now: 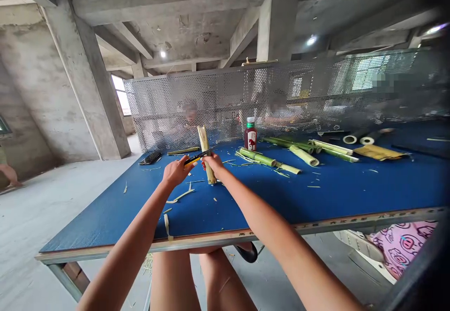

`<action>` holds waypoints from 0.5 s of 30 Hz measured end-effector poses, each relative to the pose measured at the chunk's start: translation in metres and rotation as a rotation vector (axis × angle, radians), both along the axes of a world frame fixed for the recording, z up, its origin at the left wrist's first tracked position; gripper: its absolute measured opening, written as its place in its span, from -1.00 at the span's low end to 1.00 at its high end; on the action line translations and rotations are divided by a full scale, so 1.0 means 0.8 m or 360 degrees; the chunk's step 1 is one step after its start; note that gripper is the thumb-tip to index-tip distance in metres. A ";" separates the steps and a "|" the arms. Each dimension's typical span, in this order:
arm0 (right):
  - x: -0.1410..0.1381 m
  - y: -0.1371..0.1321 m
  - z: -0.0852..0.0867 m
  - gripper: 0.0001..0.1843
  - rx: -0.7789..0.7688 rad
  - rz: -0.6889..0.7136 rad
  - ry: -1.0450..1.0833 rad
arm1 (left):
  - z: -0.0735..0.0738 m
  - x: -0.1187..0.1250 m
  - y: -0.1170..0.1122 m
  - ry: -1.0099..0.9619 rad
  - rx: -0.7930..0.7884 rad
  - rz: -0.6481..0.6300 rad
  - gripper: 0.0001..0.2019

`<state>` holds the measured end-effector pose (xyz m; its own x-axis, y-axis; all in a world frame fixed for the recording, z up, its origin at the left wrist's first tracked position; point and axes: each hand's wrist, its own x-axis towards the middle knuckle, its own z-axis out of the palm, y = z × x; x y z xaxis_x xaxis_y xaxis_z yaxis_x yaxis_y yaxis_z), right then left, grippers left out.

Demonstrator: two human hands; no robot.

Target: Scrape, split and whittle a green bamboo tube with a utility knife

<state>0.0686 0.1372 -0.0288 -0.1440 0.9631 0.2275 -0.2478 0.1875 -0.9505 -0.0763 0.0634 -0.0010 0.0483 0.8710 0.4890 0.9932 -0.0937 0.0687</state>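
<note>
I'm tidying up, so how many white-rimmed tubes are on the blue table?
2: the left tube and the right tube, side by side on the table, near the yellow sheet. Others may be hidden.

A dark red bottle [251, 137] is stood on the blue tabletop [101, 224], before a perforated metal screen [158, 114]. A flat black object [150, 158] is laid near the left edge. Overhead, a concrete ceiling [176, 11] and lit lamps [311, 40] are seen.

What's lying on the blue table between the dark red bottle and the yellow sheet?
In the head view, several cut stalk pieces, green and pale, lie between the bottle and the yellow sheet.
</note>
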 end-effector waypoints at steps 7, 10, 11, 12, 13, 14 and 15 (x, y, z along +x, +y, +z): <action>0.002 -0.004 0.004 -0.81 0.0089 -0.0042 -0.0082 | 0.014 -0.002 0.021 0.0356 -0.0069 -0.0158 -0.59; 0.004 0.000 0.002 -0.82 0.0086 -0.0085 -0.0144 | 0.028 -0.002 0.025 0.0436 -0.0088 -0.0141 -0.58; 0.004 0.002 0.000 -0.84 0.0072 -0.0118 -0.0164 | 0.032 -0.001 0.026 0.0456 -0.0080 -0.0108 -0.55; 0.004 0.005 -0.001 -0.86 0.0063 -0.0156 -0.0190 | 0.034 0.000 0.029 0.0472 -0.0073 -0.0078 -0.52; 0.004 0.007 -0.003 -0.88 0.0059 -0.0196 -0.0227 | 0.036 0.002 0.031 0.0483 -0.0074 -0.0052 -0.48; 0.004 0.009 -0.004 -0.89 0.0060 -0.0235 -0.0270 | 0.037 0.005 0.034 0.0485 -0.0081 -0.0027 -0.44; 0.003 0.011 -0.006 -0.89 0.0065 -0.0274 -0.0313 | 0.038 0.007 0.037 0.0476 -0.0090 0.0002 -0.41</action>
